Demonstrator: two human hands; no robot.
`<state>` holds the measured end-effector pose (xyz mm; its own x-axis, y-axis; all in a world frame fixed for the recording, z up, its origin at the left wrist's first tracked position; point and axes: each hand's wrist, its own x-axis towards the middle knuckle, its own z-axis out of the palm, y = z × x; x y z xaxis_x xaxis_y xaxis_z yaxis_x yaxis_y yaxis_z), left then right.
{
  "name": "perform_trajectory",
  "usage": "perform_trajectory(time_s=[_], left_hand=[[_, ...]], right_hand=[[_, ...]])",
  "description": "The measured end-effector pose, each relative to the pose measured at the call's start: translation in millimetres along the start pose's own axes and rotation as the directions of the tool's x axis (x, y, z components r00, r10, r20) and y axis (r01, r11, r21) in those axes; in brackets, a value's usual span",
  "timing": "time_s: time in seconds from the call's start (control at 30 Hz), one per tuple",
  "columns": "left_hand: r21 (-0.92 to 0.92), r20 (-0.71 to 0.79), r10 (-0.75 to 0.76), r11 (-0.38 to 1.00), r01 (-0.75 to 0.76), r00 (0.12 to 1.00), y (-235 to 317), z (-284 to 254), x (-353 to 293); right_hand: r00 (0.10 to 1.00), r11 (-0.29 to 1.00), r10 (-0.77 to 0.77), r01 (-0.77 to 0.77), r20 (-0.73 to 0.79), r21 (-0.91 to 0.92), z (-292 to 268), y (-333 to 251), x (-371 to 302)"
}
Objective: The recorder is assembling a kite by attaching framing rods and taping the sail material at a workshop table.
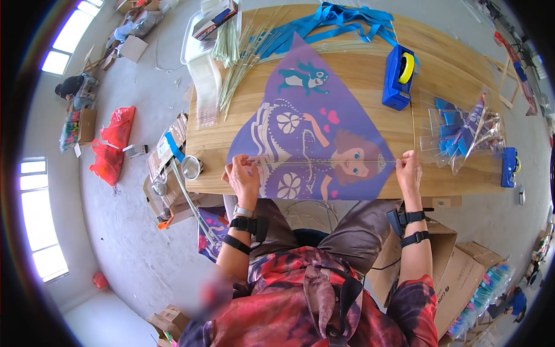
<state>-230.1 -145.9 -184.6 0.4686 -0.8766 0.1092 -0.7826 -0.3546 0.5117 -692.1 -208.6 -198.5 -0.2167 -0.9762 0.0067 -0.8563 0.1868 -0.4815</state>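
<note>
A purple kite sail [315, 124] printed with a doll-like figure and a blue animal lies flat on the wooden table [451, 69], its pointed corner toward the far side. Across its near part runs a thin pale rod [306, 162]. My left hand [243, 175] is closed in a pinch at the rod's left end, by the sail's left corner. At the right corner of the sail, my right hand [408, 169] pinches the other end. The fingertips cover both rod ends, so their exact seating is hidden.
A blue tape dispenser [395, 87] with yellow tape stands right of the sail. Beyond lie blue straps [324, 29] and thin rods [231, 87]. Plastic-wrapped kites [462, 130] sit at right; a round tin [191, 168] stands at the left edge. Cardboard boxes [462, 277] flank my right side.
</note>
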Motion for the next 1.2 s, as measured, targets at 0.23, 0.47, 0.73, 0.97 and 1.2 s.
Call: perform_trajectory(time_s=[0.23,0.47,0.73,0.97,1.2], left_hand=[[-0.088,0.036,-0.078,0.993,0.081,0.996,-9.3,0.5,3.6],[-0.055,0.063,-0.169,0.984,0.172,0.984,-6.2,-9.0,6.2],[0.0,0.079,-0.258,0.966,0.259,0.963,-17.0,-13.1,8.5],[-0.099,0.036,-0.112,0.988,0.115,0.993,-37.9,-10.4,4.7],[-0.059,0.247,0.442,0.895,-0.442,0.862,-17.3,-32.9,-29.5]], right_hand=[[1.0,1.0,0.018,-0.018,-0.004,-0.007,-0.1,-0.6,0.5],[0.999,0.999,0.047,-0.046,0.017,-0.017,0.1,-0.8,1.2],[0.999,0.999,0.05,-0.049,0.022,-0.016,-0.4,-0.1,2.3],[0.999,0.999,0.043,-0.043,0.012,-0.017,-0.4,-2.4,2.3],[0.998,0.998,0.057,-0.057,-0.015,-0.019,5.0,7.7,1.7]])
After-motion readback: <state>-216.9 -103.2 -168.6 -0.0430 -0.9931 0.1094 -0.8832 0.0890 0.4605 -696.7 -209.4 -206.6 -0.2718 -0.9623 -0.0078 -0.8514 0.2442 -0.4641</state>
